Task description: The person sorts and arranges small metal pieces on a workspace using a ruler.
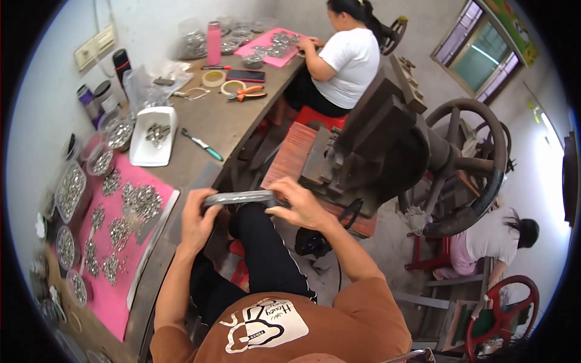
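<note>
Head view: long grey bar [242, 198] roughly level, pinched at one end by the left hand [198, 219], at the other by the right hand [299, 206]. Partly hidden under the grip at both ends; hard to identify further. Left of the left hand, workbench [227, 124] with pink sheet [109, 308] and small metal pieces [142, 201]; beyond the right hand, dark machine [393, 142] with handwheel [475, 164].

Slim grey bar [240, 198], nearly level, held at both ends.
</note>
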